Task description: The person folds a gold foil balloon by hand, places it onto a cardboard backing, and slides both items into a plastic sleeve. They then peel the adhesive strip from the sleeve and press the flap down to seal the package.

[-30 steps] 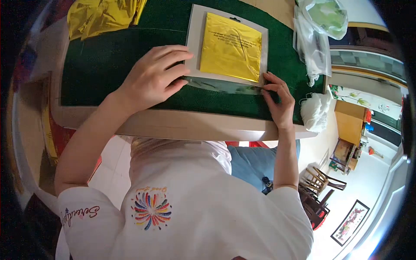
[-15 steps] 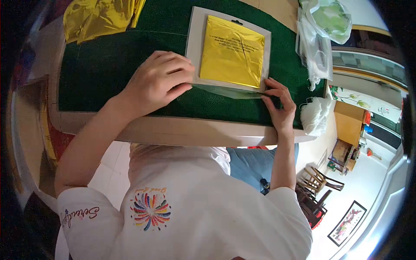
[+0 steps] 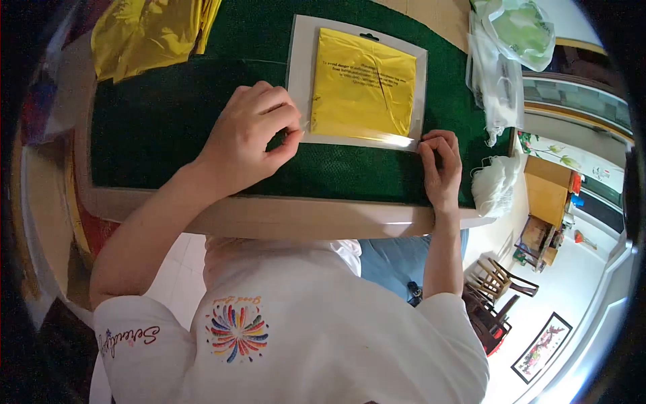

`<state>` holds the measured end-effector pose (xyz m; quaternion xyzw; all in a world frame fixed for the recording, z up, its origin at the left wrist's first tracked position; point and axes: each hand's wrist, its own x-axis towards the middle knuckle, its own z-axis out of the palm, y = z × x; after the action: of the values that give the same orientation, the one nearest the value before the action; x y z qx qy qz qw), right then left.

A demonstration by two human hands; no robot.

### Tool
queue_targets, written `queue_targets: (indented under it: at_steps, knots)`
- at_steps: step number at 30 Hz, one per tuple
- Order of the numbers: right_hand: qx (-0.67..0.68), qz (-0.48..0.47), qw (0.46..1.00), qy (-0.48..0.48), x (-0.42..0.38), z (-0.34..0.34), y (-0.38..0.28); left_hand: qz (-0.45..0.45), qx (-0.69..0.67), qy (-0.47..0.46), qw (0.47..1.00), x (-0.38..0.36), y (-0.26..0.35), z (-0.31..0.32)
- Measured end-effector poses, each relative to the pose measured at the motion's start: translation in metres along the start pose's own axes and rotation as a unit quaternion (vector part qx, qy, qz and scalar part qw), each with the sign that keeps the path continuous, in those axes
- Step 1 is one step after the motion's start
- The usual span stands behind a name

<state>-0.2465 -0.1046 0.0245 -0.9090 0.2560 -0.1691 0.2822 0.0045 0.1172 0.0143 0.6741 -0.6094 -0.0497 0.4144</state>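
A folded yellow foil packet (image 3: 363, 84) with dark print lies on a pale card (image 3: 301, 60) with a hang hole at its far edge. A clear plastic bag (image 3: 397, 141) covers them, shiny along its near edge. My left hand (image 3: 259, 131) is beside the bag's near left corner, thumb and forefinger pinched together. A tiny clear sliver shows at those fingertips, too small to name. At the near right corner, my right hand (image 3: 442, 168) has curled fingers and thumb closed on the edge of the bag.
Crumpled yellow foil sheets (image 3: 151, 34) lie at the far left of the green tabletop (image 3: 161, 145). Along the right side are clear and green plastic bags (image 3: 501, 60) and a bundle of white string (image 3: 494, 185). Wooden chairs (image 3: 494, 279) stand farther right on the floor.
The clear film that sagged below the card between my hands now lies flat along its near edge. My right hand has shifted slightly right and down, still at the corner.
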Motion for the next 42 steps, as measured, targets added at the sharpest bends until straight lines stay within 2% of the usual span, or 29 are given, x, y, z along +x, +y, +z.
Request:
queue_targets:
  at_steps: [3,5,11,24,30,32,34,39,42]
  knots:
    - [-0.007,-0.005,1.0,0.012,0.005,0.002,-0.003,-0.008,0.002,-0.013,1.0,0.002,0.0,0.0]
    - [0.007,0.048,0.999,0.008,0.008,0.002,-0.006,-0.01,0.005,-0.018,1.0,0.002,0.0,-0.001]
    - [-0.033,0.023,0.999,0.001,0.018,0.005,-0.008,-0.022,0.019,-0.025,0.999,0.003,0.0,-0.002]
    - [-0.09,0.041,0.995,0.025,0.025,0.011,-0.01,-0.047,0.025,-0.053,0.997,0.004,0.001,0.0]
    - [-0.099,0.054,0.993,0.045,0.022,0.015,-0.009,-0.041,0.042,-0.04,0.997,0.003,0.002,0.002]
    - [-0.048,0.079,0.991,0.097,0.021,0.019,-0.01,-0.035,0.042,-0.027,0.998,0.001,0.001,0.003]
    - [-0.108,0.023,0.988,0.112,0.02,0.022,-0.006,-0.037,0.035,-0.011,0.999,0.002,0.0,0.0]
    - [-0.126,0.036,0.981,0.145,0.015,0.028,-0.004,-0.028,0.026,0.048,0.998,0.0,-0.004,0.007]
    - [-0.138,0.068,0.974,0.164,0.016,0.029,0.002,-0.038,-0.028,0.035,0.998,0.0,-0.003,0.001]
